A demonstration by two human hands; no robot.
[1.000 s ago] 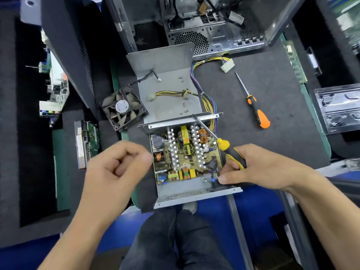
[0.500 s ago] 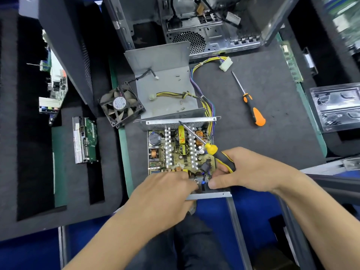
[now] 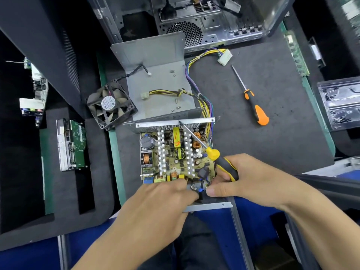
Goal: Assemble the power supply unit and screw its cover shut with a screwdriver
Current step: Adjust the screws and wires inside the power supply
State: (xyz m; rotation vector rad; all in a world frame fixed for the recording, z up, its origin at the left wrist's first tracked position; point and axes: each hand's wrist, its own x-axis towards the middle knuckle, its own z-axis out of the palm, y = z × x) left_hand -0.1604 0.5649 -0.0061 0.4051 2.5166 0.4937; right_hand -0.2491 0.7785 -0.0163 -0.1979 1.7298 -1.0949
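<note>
Right hand point(image 3: 247, 182) gripping yellow screwdriver point(image 3: 212, 152) over open power supply point(image 3: 171, 158), left hand point(image 3: 161, 207) fingertips pinching inside, contents unclear

Yellow-and-black screwdriver point(image 3: 218, 161) in right hand point(image 3: 251, 184); beyond it, orange-and-black screwdriver point(image 3: 253, 103) on dark grey counter point(image 3: 272, 145). Yellowish-green board point(image 3: 175, 156) with copper coils, silver cover point(image 3: 161, 82), yellow and purple wires point(image 3: 196, 78).

At the top centre of the frame I see an open computer case point(image 3: 204, 18). An orange-handled screwdriver point(image 3: 253, 106) lies alone on the dark counter point(image 3: 272, 143), right of centre. At far left a green circuit board point(image 3: 71, 144) sits in black foam point(image 3: 64, 191). Clear plastic packaging point(image 3: 341, 104) shows at the right edge.
</note>
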